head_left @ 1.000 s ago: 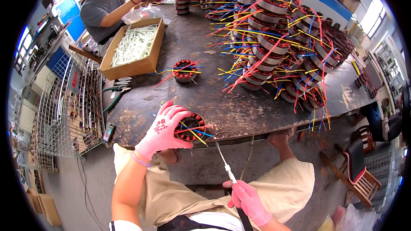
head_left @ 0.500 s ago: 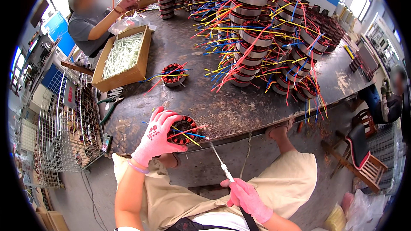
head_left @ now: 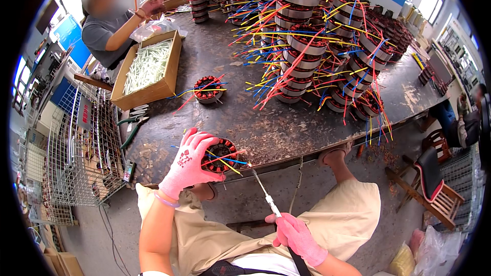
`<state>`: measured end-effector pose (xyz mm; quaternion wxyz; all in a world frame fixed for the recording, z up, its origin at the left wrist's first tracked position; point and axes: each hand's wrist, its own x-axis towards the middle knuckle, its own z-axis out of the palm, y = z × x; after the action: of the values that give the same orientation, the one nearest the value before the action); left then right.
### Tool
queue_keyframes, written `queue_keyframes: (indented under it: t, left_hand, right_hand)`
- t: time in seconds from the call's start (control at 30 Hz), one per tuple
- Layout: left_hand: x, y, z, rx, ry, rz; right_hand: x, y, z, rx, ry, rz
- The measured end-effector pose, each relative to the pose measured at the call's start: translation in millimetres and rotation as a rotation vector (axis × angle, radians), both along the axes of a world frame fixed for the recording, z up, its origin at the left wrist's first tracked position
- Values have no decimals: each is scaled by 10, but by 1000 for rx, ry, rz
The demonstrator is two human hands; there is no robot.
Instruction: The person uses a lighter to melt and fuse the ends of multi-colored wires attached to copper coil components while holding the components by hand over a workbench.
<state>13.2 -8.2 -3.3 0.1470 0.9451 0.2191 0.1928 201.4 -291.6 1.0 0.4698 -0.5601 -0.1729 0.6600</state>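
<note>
My left hand (head_left: 188,162), in a pink glove, grips a round motor stator (head_left: 221,152) with red, yellow and blue wires at the near edge of the dark worktable (head_left: 286,133). My right hand (head_left: 296,234), also pink-gloved, holds a thin white-handled pick tool (head_left: 266,196) over my lap. Its metal tip touches the wires at the stator's right side. A second stator (head_left: 208,89) lies alone farther back on the table.
Stacks of wired stators (head_left: 327,51) fill the table's far right. A cardboard box of white sleeves (head_left: 148,69) sits at the left, with pliers (head_left: 132,125) near it. Another person (head_left: 110,18) works at the far left corner. Wire racks (head_left: 82,148) stand left; a wooden chair (head_left: 434,184) right.
The tool's tip has stayed at the stator while my right hand shifted slightly. My left hand keeps its grip on the stator.
</note>
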Motion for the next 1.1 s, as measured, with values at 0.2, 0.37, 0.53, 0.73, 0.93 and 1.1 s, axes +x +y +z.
queue_keyframes:
  t: [0.2,0.37,0.53,0.73,0.93,1.1]
  left_hand:
    - [-7,1,-9,-5,2,-2]
    - [-3,-5,-3,-4,4,3]
    - [2,-8,2,-12,3,1]
    - [7,4,-5,-26,-18,-10]
    - [-28,-3,-2,-8,14,60]
    - [-17,-31,-37,-31,-44,63]
  right_hand:
    - [17,-32,-59,-4,44,-11]
    - [16,-28,-46,-9,39,-15]
    - [18,-37,-49,-1,52,-27]
    - [7,-15,5,-1,-8,-14]
    - [29,-52,-41,-10,78,-44]
    - [1,-50,-66,-16,86,-13]
